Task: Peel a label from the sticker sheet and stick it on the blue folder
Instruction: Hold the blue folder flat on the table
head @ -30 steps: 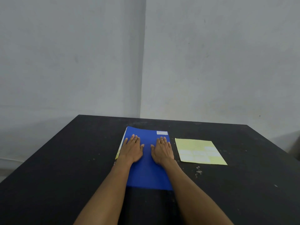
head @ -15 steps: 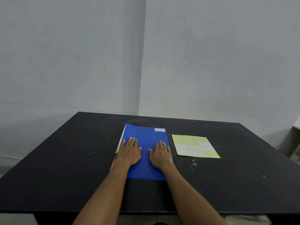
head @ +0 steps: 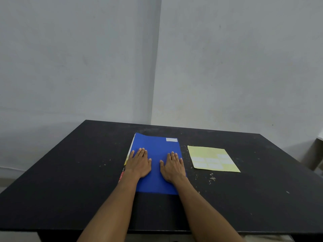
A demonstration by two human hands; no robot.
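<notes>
The blue folder (head: 156, 148) lies in the middle of the black table (head: 61, 180). A white label (head: 171, 140) is stuck near its far right corner. My left hand (head: 139, 163) rests flat, palm down, on the folder's left half. My right hand (head: 173, 166) rests flat on its right half, fingers together, holding nothing. To the right of the folder lies the yellow sticker sheet (head: 211, 158) with several white labels on its near part.
Two grey walls meet in a corner behind the table. White specks of dirt (head: 212, 178) mark the tabletop near the sticker sheet. Paper edges stick out along the folder's left side (head: 125, 161). A pale object (head: 320, 135) shows at the right edge.
The view has pulled back and tilted, so the table's near edge shows. Both hands stay flat on the folder, slightly nearer its front than before.
</notes>
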